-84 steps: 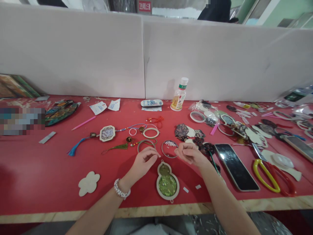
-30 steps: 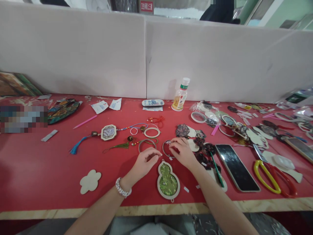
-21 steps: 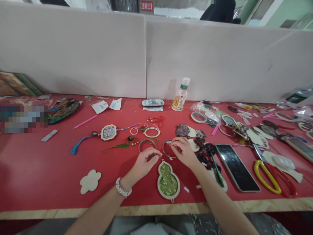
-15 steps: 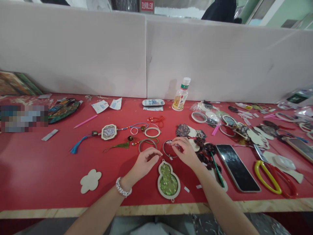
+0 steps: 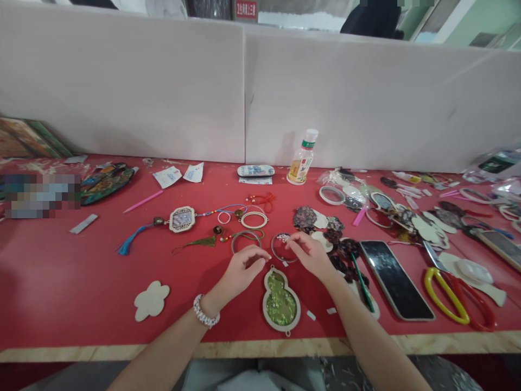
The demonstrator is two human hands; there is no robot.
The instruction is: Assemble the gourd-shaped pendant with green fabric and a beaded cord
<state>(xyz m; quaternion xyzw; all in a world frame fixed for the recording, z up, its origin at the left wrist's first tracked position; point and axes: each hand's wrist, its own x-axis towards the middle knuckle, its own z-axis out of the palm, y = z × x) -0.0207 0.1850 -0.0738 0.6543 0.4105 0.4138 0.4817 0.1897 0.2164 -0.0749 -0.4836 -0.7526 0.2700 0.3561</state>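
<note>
A white board is standing across the top of the frame, and a red table (image 5: 89,277) is spreading below it. Two bare hands are hovering apart near the centre. The left hand (image 5: 243,267) is curling beside the top of a gourd-shaped pendant; whether its fingertips are pinching anything, I cannot tell. The right hand (image 5: 312,256) is reaching over a round ring, thumb and forefinger close together; any bead between them is too small to make out. A dark phone (image 5: 396,279) is lying at lower right. A tasselled pendant (image 5: 182,220) is resting at centre left. The gourd-shaped pendant (image 5: 282,305) is lying flat at lower centre, its green filling seemingly in place, its pale rim looking plain. Above it, the ring (image 5: 272,248) is encircling tiny pale beads (image 5: 282,238), many of them apparently waiting unused.
</note>
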